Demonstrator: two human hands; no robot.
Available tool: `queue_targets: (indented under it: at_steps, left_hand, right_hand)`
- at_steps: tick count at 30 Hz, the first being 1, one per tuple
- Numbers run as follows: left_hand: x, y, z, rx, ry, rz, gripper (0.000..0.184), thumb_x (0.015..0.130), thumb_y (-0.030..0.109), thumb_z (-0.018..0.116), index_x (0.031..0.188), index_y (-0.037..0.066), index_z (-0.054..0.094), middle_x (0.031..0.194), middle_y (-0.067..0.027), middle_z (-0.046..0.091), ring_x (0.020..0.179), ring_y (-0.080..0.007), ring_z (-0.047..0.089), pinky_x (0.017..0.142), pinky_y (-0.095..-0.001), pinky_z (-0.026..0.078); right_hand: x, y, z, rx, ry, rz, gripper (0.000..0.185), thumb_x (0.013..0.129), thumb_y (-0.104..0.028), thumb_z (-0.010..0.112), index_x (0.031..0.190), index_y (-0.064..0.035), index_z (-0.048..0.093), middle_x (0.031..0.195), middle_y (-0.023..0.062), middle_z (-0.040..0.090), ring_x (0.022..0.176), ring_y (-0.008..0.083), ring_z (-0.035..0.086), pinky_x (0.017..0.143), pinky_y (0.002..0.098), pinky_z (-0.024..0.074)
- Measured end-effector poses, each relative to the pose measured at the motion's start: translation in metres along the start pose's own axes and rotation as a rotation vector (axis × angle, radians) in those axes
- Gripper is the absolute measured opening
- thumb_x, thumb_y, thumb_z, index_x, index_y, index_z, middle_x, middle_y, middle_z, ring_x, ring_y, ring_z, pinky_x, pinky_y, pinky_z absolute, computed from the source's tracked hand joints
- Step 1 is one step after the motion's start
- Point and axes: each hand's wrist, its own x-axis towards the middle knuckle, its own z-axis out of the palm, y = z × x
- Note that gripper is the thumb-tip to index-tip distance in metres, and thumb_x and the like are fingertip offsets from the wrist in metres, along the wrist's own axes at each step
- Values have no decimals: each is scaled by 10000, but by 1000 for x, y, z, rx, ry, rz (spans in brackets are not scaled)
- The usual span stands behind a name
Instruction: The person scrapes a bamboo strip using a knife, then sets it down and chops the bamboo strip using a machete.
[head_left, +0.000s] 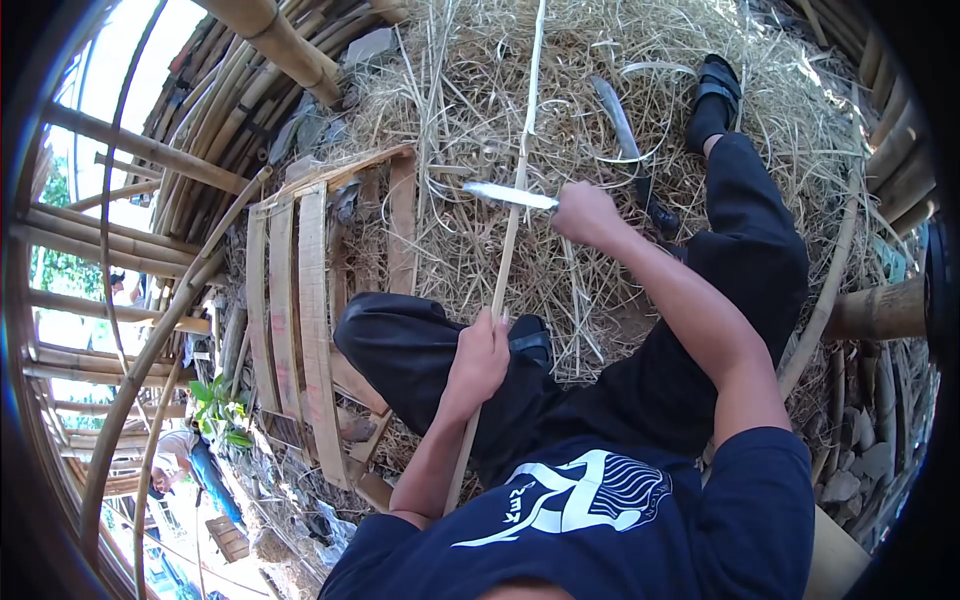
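A long, thin bamboo strip [511, 240] runs from beside my body up to the top edge of the view. My left hand [481, 355] is wrapped round its lower part, above my bent knee. In my right hand [585, 213] is a knife [508, 194], its bright blade pointing left and lying across the strip. A pale shaving or split length stands at the strip's upper part. Farther off, a larger curved blade [617, 118] with a dark handle lies on the shavings, near my sandalled foot.
Shavings [465, 90] cover the ground. A wooden pallet [315, 320] lies to the left, beside a bamboo pole fence [150, 150]. Another person [175, 450] is beyond the fence at lower left. A thick bamboo [880, 312] sticks out at right.
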Motion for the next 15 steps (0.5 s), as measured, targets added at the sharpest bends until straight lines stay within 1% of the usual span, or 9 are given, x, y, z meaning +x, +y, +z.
queue_targets:
  at_steps: [3,5,6,8,9,11,12,14,15]
  left_hand:
    - [5,2,2,23,0,6,260,976,184,456,851,-41,490,617,-168,542,556,-304,554,545,-384,423]
    - [5,3,1,12,3,-13,270,976,189,463,835,-39,493,606,-142,532,536,-259,552,531,-371,417]
    - [6,-2,3,14,5,-16,270,976,189,463,835,-39,493,606,-142,532,536,-259,552,531,-371,417]
    - [8,-17,6,-63,29,116,270,993,224,455,844,2,491,561,-49,475,444,-149,478,436,-303,371]
    - [8,-15,3,-60,30,114,270,993,224,455,844,2,491,561,-49,475,444,-149,478,436,-303,371]
    - [10,-7,-7,-528,-239,-239,293,1004,287,437,866,33,479,573,-22,464,401,-136,451,374,-282,349]
    - [12,-3,-11,-527,-239,-241,293,1004,287,437,866,33,479,573,-22,464,401,-136,451,374,-282,349]
    - [15,3,-18,-810,-389,-301,266,1013,321,418,902,84,465,598,73,343,391,6,301,326,-168,249]
    - [19,2,-19,-817,-405,-312,252,1017,313,406,924,83,453,592,61,331,362,-10,269,305,-175,235]
  right_hand:
    - [-14,-8,11,-172,-39,-136,254,746,-160,583,876,35,680,896,247,668,879,365,668,787,432,542]
    - [-14,-6,26,-235,-8,-342,226,707,-145,591,812,35,679,859,243,668,831,371,670,759,437,547]
    - [-14,-6,28,-233,-10,-346,226,707,-145,591,812,35,679,859,243,668,831,371,670,759,437,547]
    - [-14,-6,31,-209,-28,-331,215,690,-140,594,783,35,678,839,241,667,795,370,669,752,436,548]
    - [-15,-5,33,-206,-28,-333,215,690,-140,594,783,35,678,839,241,667,795,370,669,752,436,548]
    - [-19,-3,37,-182,-21,-375,221,693,-143,593,784,41,675,815,233,668,773,370,668,744,433,550]
    - [-25,-5,35,-182,-23,-375,221,693,-143,593,784,41,675,815,233,668,773,370,668,744,433,550]
    - [-41,-11,28,-204,-154,-360,224,691,-145,595,779,46,673,796,233,665,775,371,667,741,428,552]
    - [-44,-9,32,-194,-142,-386,227,688,-159,597,764,41,673,772,225,664,763,371,667,733,426,554]
